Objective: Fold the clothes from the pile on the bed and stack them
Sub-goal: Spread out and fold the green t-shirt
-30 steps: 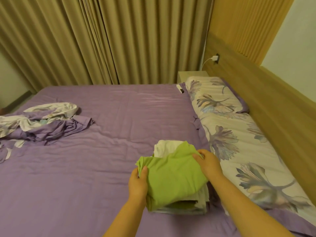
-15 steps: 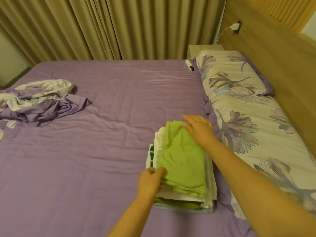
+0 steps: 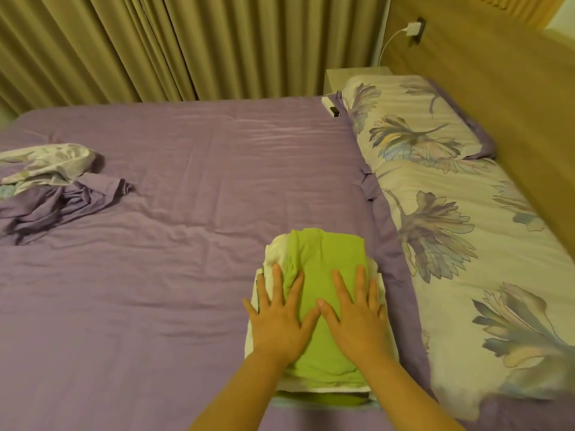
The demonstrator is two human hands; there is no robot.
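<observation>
Pressing flat-fingered, the left hand [image 3: 278, 318] and right hand [image 3: 357, 315] flatten the green garment [image 3: 323, 262] atop the stack [image 3: 311, 395]; uneven pressure could topple it.

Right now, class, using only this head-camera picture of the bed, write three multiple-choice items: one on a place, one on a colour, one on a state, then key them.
1. Where does the unfolded pile lie?
A. on the pillows
B. at the bed's far left
C. on the nightstand

2. What colour is the stack's top garment?
A. green
B. red
C. black

3. How are the hands?
A. clenched in fists
B. raised off the stack
C. flat, fingers spread, on the stack

Key: B, the unfolded pile sits at the left edge of the bed; A, the top garment is green; C, the left hand and right hand press flat on the stack.
</observation>
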